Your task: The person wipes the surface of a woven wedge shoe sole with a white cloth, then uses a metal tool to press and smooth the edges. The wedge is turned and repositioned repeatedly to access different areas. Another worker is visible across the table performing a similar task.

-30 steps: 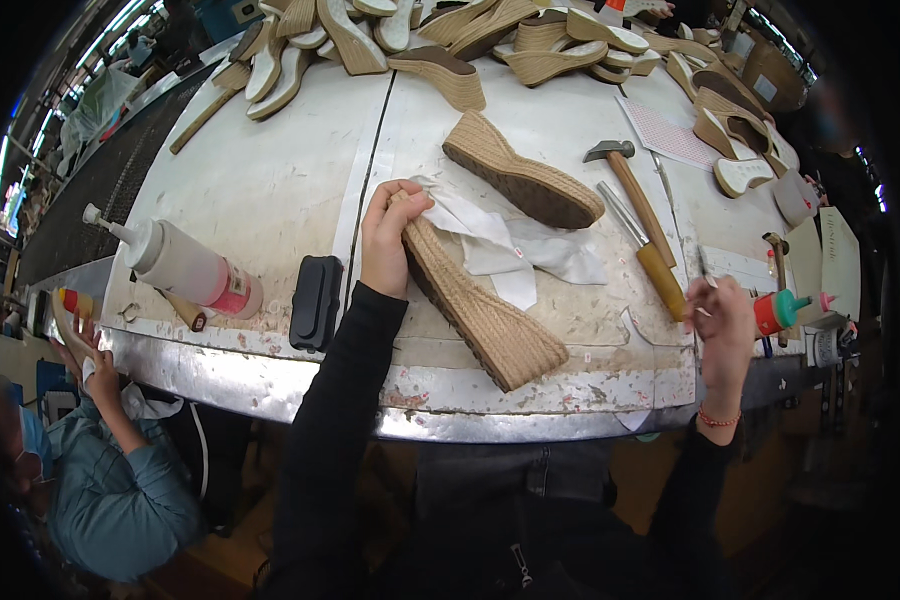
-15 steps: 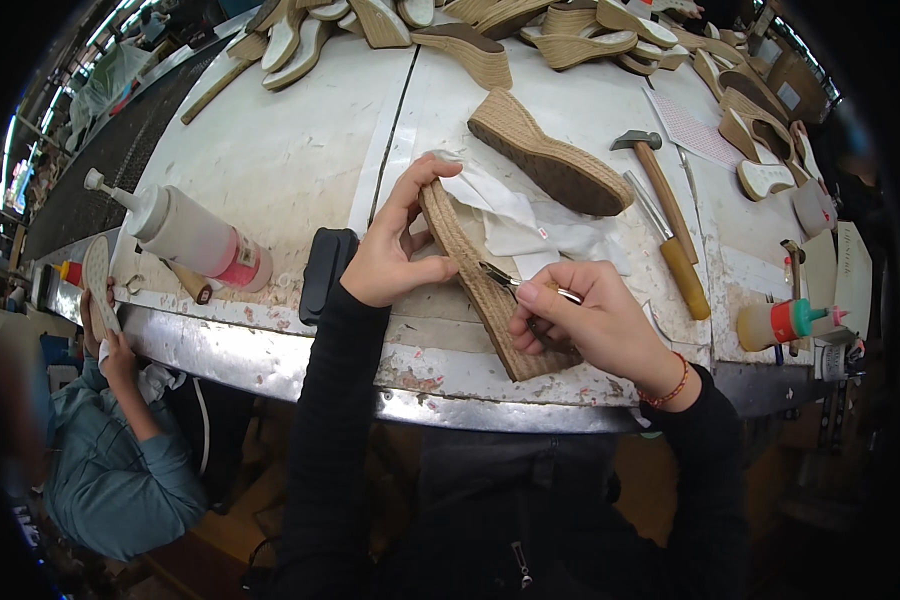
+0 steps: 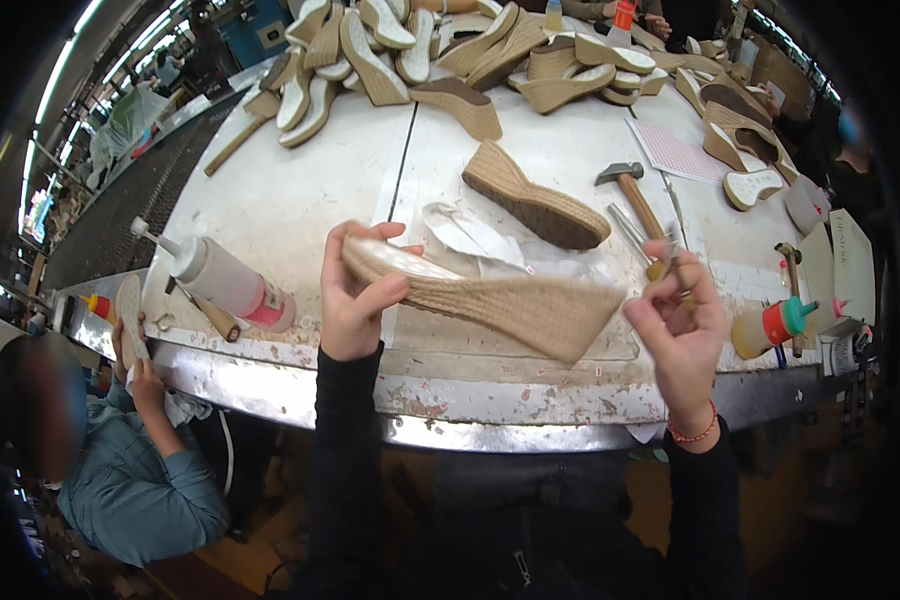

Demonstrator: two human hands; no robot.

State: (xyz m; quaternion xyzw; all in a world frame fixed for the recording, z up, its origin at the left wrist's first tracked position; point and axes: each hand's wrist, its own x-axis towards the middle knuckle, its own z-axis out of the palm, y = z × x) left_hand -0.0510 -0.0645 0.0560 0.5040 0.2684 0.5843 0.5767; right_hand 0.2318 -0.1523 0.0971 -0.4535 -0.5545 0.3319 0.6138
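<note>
My left hand point(image 3: 355, 315) grips the toe end of a woven, straw-coloured wedge sole point(image 3: 515, 310), thumb on its side. The sole lies sideways above the bench, heel toward the right, with its white top partly showing. Raised beside the heel, my right hand point(image 3: 685, 330) is closed on small metal scissors point(image 3: 674, 245), blurred by motion and apart from the sole. Behind the held sole lies crumpled white cloth or paper point(image 3: 470, 235). Farther back, a second wedge sole point(image 3: 535, 200) rests with its dark brown underside showing.
A hammer point(image 3: 635, 195) and a metal tool lie beyond my right hand. A squeeze bottle point(image 3: 225, 280) stands left, and a green-capped bottle point(image 3: 770, 328) right. Wedge soles point(image 3: 370, 65) are heaped at the back. At left, a co-worker point(image 3: 135, 470) holds a sole.
My left hand has tipped the sole from steep to nearly level, its heel swinging right. My right hand has drawn the scissors off the sole, up and to the right. The view has shifted slightly.
</note>
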